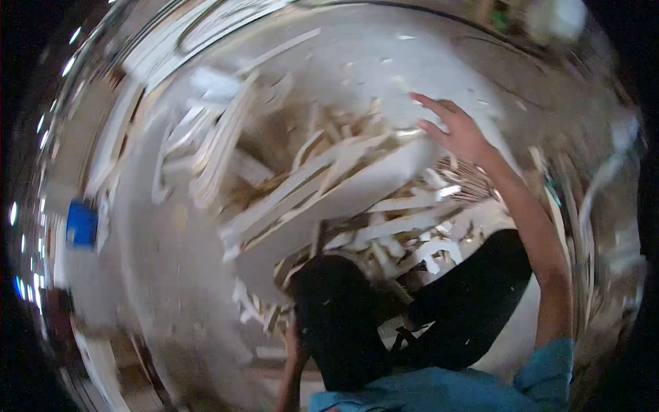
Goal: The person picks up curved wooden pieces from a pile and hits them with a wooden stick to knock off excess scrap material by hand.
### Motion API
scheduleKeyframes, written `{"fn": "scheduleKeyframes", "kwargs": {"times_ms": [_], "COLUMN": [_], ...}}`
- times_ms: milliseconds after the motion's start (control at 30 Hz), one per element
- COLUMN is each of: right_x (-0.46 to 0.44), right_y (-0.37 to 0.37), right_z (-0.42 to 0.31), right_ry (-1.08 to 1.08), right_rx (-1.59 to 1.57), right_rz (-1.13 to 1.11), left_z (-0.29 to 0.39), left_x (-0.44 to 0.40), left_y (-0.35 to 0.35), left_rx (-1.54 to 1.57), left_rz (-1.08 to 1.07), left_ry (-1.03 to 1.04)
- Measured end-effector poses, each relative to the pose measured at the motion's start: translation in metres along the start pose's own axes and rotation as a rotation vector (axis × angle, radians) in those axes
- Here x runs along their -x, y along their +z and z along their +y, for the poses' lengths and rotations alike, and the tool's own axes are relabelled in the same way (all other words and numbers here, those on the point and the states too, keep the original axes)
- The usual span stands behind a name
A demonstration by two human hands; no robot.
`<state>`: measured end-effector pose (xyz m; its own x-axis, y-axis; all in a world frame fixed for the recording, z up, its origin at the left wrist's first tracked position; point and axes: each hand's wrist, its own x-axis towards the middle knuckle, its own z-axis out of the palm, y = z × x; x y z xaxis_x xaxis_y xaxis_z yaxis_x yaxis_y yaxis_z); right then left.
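My right hand [453, 127] reaches out over the far end of a long white board [371, 182], fingers spread, holding nothing that I can see. Whether it touches the board is unclear. Low beside my left knee is my left hand [295, 343], its fingers mostly hidden by the dark trouser leg [336, 295]. A heap of broken wood offcuts [274, 141] lies beyond and beneath the board. Pale strips [220, 154] lean on the heap's left side. A narrow dark upright piece [319, 238] stands just past my knee; what it is stays blurred.
A blue box-like object [82, 223] stands at the left. White panels [195, 41] lie at the back left. Long wood strips [576, 213] run along the right. Small scraps [439, 257] cover the ground near my legs, and a dark cable [425, 10] crosses the back.
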<state>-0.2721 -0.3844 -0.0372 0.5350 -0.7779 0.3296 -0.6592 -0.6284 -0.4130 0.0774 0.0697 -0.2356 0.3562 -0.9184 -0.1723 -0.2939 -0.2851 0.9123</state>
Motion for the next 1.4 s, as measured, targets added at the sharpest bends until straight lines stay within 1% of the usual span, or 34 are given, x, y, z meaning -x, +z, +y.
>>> {"fn": "scheduleKeyframes", "kwargs": {"times_ms": [33,67,100,167,200,233,267,300,333,400,467,500,533,600,633,667,700,733,800,833,867,933,967,1033,1067,1100,1133,1167,1200,1233,1267,1300,1333,1400], "right_x": [-0.003,-0.005,-0.008,-0.012,-0.017,-0.019,-0.021,-0.022,-0.024,-0.027,-0.027,-0.028,-0.026,-0.02,-0.018,-0.018,-0.017,-0.012,-0.005,-0.003,-0.002,-0.001,-0.002,-0.004,-0.005,-0.004,-0.002,0.0,0.004,0.006,0.006,0.005,0.004,0.004], "right_y": [0.008,0.023,0.035,0.036,0.035,0.032,0.03,0.029,0.029,0.028,0.011,0.004,0.003,0.003,0.0,-0.004,-0.007,-0.007,-0.006,-0.005,-0.003,-0.001,0.001,0.001,0.001,0.0,0.003,0.01,0.014,0.015,0.016,0.017,0.018,0.02], "right_z": [-0.011,-0.005,0.002,-0.008,-0.015,-0.022,-0.026,-0.023,-0.017,-0.028,-0.06,-0.077,-0.08,-0.083,-0.087,-0.091,-0.093,-0.093,-0.089,-0.087,-0.086,-0.081,-0.078,-0.079,-0.084,-0.086,-0.082,-0.078,-0.076,-0.077,-0.081,-0.086,-0.089,-0.094], "right_ry": [-0.018,-0.112,0.003,0.02,-0.019,0.022,0.072,0.055,0.057,0.039,0.016,0.079,0.07,-0.062,-0.07,-0.031,0.01,0.008,-0.075,-0.075,-0.049,-0.022,-0.035,-0.047,-0.042,-0.034,-0.026,-0.052,-0.077,-0.074,-0.082,-0.089,-0.091,-0.047], "right_rx": [-0.077,-0.153,-0.212,0.032,0.023,0.057,0.094,0.092,0.112,0.129,0.136,0.189,0.19,0.252,0.249,0.269,0.29,0.29,0.275,0.271,0.275,0.279,0.28,0.281,0.298,0.316,0.319,0.385,0.448,0.447,0.424,0.402,0.403,0.381], "right_rz": [-0.131,-0.176,-0.306,-0.398,-0.407,-0.417,-0.424,-0.427,-0.43,-0.44,-0.401,-0.44,-0.442,-0.372,-0.375,-0.453,-0.532,-0.543,-0.559,-0.562,-0.575,-0.584,-0.588,-0.581,-0.581,-0.587,-0.589,-0.53,-0.479,-0.483,-0.415,-0.349,-0.352,-0.317], "left_z": [0.003,0.019,0.035,0.029,0.031,0.017,0.006,0.008,0.009,0.01,0.032,0.029,0.027,0.029,0.045,0.051,0.061,0.077,0.144,0.144,0.143,0.109,0.049,0.013,0.017,0.036,0.062,0.074,0.056,0.095,0.139,0.148,0.151,0.078], "left_x": [0.005,0.015,0.024,0.038,0.041,0.047,0.058,0.063,0.065,0.069,0.067,0.066,0.067,0.069,0.068,0.068,0.07,0.071,0.064,0.063,0.062,0.061,0.066,0.098,0.11,0.11,0.111,0.11,0.116,0.109,0.098,0.097,0.096,0.122], "left_y": [0.003,0.001,-0.001,0.006,0.012,0.016,0.019,0.021,0.024,0.031,0.028,0.028,0.027,0.023,0.008,0.0,-0.013,-0.024,-0.04,-0.04,-0.041,-0.037,-0.025,-0.006,-0.001,-0.004,-0.008,-0.012,-0.019,-0.028,-0.038,-0.041,-0.041,-0.029], "left_rx": [0.013,0.029,0.043,-0.052,-0.062,-0.073,-0.066,-0.053,-0.044,-0.024,0.023,0.005,0.009,0.138,0.21,0.217,0.207,0.196,0.367,0.364,0.406,0.445,-0.07,-0.436,-0.291,-0.291,-0.072,0.145,0.302,0.394,0.486,0.53,0.571,0.76], "left_rz": [0.008,-0.017,-0.041,-0.01,0.065,0.1,0.121,0.155,0.193,0.271,0.319,0.347,0.355,0.36,0.291,0.357,0.454,0.545,0.849,0.85,1.004,1.151,1.047,0.585,0.26,0.253,0.251,0.243,0.309,0.426,0.547,0.68,0.812,0.783], "left_ry": [-0.008,-0.088,-0.168,-0.086,0.012,-0.076,-0.08,-0.137,-0.147,-0.167,-0.183,-0.146,-0.149,-0.356,-0.46,-0.431,-0.342,-0.256,-0.092,-0.096,0.087,0.279,0.368,0.129,-0.175,-0.17,-0.357,-0.54,-0.48,-0.419,-0.351,-0.217,-0.081,-0.058]}}
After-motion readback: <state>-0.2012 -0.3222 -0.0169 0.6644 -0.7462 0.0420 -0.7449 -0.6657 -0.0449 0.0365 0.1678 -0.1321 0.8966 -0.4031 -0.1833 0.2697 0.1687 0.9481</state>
